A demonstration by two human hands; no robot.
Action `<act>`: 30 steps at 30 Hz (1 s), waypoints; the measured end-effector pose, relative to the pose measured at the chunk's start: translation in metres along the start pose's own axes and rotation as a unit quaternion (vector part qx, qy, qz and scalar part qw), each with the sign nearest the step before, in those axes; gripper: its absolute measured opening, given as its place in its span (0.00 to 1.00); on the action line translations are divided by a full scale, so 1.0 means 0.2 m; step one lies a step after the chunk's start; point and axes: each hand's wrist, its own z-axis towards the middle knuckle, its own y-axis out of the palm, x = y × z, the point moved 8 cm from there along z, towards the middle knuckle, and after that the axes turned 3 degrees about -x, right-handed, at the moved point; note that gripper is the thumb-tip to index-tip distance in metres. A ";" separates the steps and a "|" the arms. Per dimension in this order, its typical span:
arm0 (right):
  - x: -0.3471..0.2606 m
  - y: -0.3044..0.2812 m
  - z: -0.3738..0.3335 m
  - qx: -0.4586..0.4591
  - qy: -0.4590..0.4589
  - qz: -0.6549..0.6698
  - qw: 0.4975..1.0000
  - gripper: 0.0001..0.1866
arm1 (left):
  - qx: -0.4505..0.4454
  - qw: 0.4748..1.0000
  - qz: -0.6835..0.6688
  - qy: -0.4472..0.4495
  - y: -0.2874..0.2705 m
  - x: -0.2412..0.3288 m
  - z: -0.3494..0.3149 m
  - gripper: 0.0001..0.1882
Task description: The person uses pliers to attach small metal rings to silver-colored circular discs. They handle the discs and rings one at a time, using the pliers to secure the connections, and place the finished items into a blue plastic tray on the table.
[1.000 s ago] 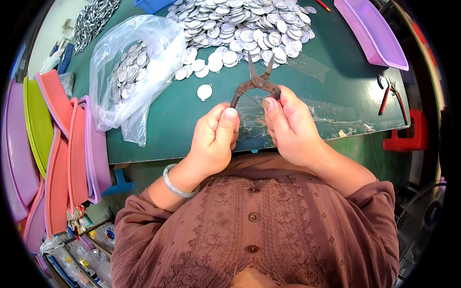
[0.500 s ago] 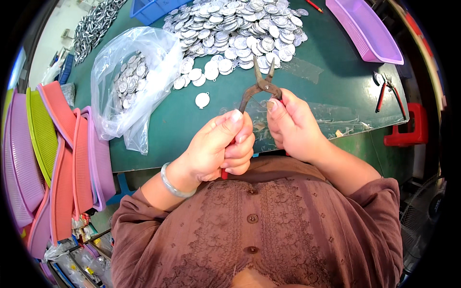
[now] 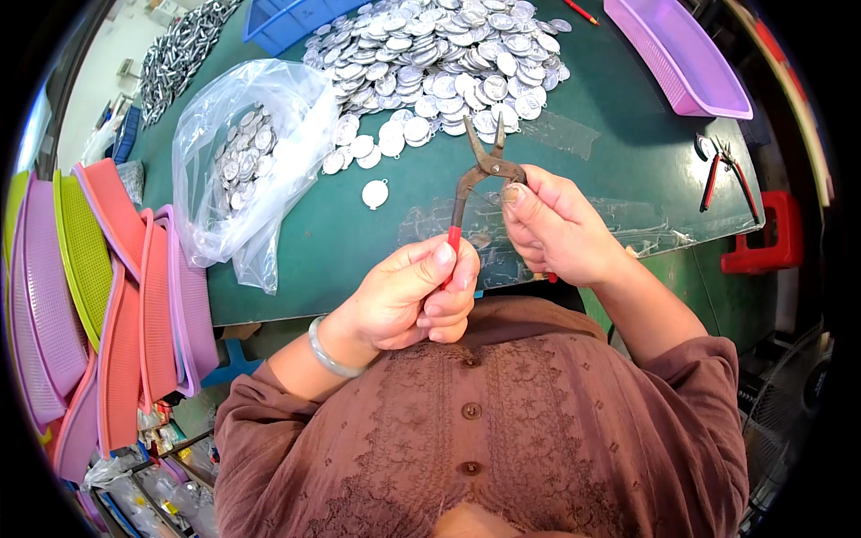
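Between my hands is a pair of pliers point(image 3: 489, 167) with dark, worn metal and red grips, its jaws spread and pointing away from me. My left hand point(image 3: 420, 294) is closed around one red grip. Higher up, near the pivot, my right hand point(image 3: 558, 220) grips the other handle, most of which its fingers hide. Nothing shows between the jaw tips. Beyond them lies a big heap of round silver medallions point(image 3: 439, 54) with small loops. One single medallion point(image 3: 375, 195) lies apart on the green table point(image 3: 350, 260), left of the pliers.
A clear plastic bag point(image 3: 202, 161) of medallions stands left. Stacked purple, green and coral baskets point(image 3: 117, 296) lean at the table's left edge. A purple basket point(image 3: 686, 63), red-handled cutters point(image 3: 726, 170) and a red stool point(image 3: 762, 238) are at right; a blue bin point(image 3: 287, 22) is at the back.
My left hand has slid down its handle, baring part of the red grip. The pliers' jaws have come slightly closer together and shifted a little left.
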 end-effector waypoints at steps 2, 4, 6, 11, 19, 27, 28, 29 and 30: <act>0.00 -0.02 0.00 0.008 -0.010 -0.030 0.999 0.09 | 0.036 0.999 0.014 -0.002 -0.01 -0.01 0.02 0.16; -0.01 -0.04 0.00 0.017 -0.017 -0.055 0.998 0.09 | 0.085 0.994 0.062 0.008 -0.01 0.01 0.02 0.16; -0.01 -0.05 0.01 0.025 -0.022 -0.074 0.997 0.09 | 0.120 0.988 0.094 0.013 -0.04 0.01 0.03 0.16; -0.01 -0.10 0.01 0.104 -0.045 -0.146 0.983 0.09 | 0.167 0.973 0.159 0.016 -0.10 0.05 0.06 0.17; -0.02 -0.16 0.01 0.192 -0.112 -0.191 0.956 0.09 | 0.229 0.916 0.328 0.012 -0.16 0.14 0.12 0.17; -0.05 -0.19 0.03 0.232 -0.143 -0.219 0.937 0.10 | 0.261 0.791 0.545 0.096 -0.19 0.25 0.16 0.17; -0.05 -0.19 0.03 0.237 -0.147 -0.215 0.936 0.10 | 0.263 0.778 0.561 0.103 -0.18 0.26 0.17 0.17; -0.05 -0.19 0.02 0.242 -0.151 -0.211 0.935 0.10 | 0.278 0.750 0.591 0.103 -0.18 0.28 0.17 0.16; -0.05 -0.20 0.02 0.247 -0.156 -0.207 0.934 0.10 | 0.291 0.722 0.619 0.103 -0.17 0.29 0.17 0.16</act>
